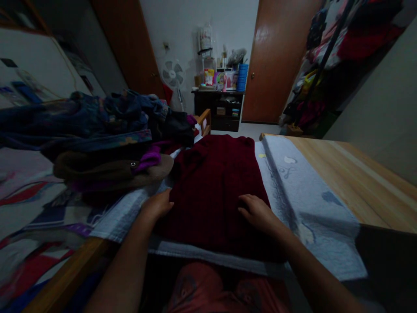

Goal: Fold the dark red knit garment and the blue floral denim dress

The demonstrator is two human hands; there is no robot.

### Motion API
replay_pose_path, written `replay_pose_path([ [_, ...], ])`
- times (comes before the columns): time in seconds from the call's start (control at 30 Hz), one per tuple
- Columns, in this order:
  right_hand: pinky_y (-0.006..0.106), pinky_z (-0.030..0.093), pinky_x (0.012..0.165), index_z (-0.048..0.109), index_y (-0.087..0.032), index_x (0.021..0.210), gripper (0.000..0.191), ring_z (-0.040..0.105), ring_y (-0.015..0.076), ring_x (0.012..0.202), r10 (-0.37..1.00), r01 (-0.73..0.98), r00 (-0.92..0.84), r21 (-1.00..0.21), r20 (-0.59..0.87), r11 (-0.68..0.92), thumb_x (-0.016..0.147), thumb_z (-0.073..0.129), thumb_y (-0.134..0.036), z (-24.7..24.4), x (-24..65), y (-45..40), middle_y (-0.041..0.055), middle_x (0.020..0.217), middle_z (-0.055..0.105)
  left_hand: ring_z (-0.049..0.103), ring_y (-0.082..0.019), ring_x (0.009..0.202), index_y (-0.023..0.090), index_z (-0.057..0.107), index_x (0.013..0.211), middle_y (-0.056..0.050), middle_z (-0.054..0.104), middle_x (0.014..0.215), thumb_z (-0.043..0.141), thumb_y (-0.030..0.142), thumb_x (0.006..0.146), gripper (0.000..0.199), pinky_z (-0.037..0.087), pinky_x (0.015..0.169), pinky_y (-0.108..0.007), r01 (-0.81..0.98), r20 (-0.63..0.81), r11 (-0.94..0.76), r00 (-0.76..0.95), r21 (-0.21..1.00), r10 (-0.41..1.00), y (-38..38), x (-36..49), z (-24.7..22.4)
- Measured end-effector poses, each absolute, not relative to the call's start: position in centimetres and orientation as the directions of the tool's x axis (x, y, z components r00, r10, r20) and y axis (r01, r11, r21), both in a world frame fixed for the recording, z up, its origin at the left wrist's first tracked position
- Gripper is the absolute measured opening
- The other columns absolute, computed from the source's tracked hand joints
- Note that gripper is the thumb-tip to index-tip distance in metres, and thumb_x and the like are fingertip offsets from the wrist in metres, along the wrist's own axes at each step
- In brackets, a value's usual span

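A dark red knitted garment (218,187) lies spread out in front of me on a pale blue cloth. My left hand (159,205) rests at the garment's left edge, thumb and fingers apart. On the right part of the same garment lies my right hand (257,213), palm down with its fingers stretched out and slightly bent. Neither hand visibly grips the fabric. Folds run along the garment's upper left side, where it bunches up a little.
Folded clothes, among them jeans (97,115) and a brown piece (110,171), are piled at the left. The pale blue cloth (312,208) reaches over a wooden board (352,169) at the right. Farther back stand a fan (173,74) and a dark cabinet (216,111).
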State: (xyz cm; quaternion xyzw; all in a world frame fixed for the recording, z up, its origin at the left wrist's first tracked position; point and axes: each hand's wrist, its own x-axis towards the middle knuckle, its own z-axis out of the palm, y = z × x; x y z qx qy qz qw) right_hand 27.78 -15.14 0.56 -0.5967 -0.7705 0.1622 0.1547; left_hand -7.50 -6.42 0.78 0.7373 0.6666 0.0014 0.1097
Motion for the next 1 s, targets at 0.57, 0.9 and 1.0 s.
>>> replay_pose_path([
  [0.57,0.025,0.045,0.078,0.069,-0.017,0.097,0.022,0.066,0.0169,0.088,0.950,0.765,-0.307,-0.579,0.057,0.281,0.090,0.049,-0.021,-1.8,22.3,-5.0,0.0065,0.098,0.073,0.062,-0.027,0.115,0.014,0.044,0.140,-0.014,0.062,0.130,0.050,0.020,0.077,0.064,0.047,0.095,-0.035,0.778,-0.247,-0.417,0.569,0.470,0.784,-10.0,4.1,-0.9],
  [0.9,0.028,0.048,0.082,0.069,-0.019,0.096,0.020,0.067,0.0185,0.089,0.955,0.631,-0.241,-0.720,0.173,0.289,0.086,0.051,-0.019,-4.6,22.8,-5.1,0.0052,0.096,0.073,0.054,-0.026,0.120,0.017,0.062,0.117,-0.012,0.055,0.127,0.052,0.036,0.086,0.038,0.039,0.105,-0.038,0.771,0.127,-0.233,0.197,0.592,0.972,-4.5,0.4,0.4],
  [1.0,0.029,0.048,0.083,0.068,-0.020,0.095,0.020,0.067,0.0193,0.090,0.954,0.614,-0.240,-0.734,0.177,0.291,0.085,0.051,-0.018,-4.6,22.9,-5.1,0.0049,0.096,0.073,0.032,-0.036,0.138,0.017,0.056,0.128,-0.017,0.030,0.147,0.062,0.030,0.079,0.051,0.028,0.112,-0.047,0.854,0.259,-0.038,-0.116,0.519,0.959,-2.9,0.3,-0.5],
])
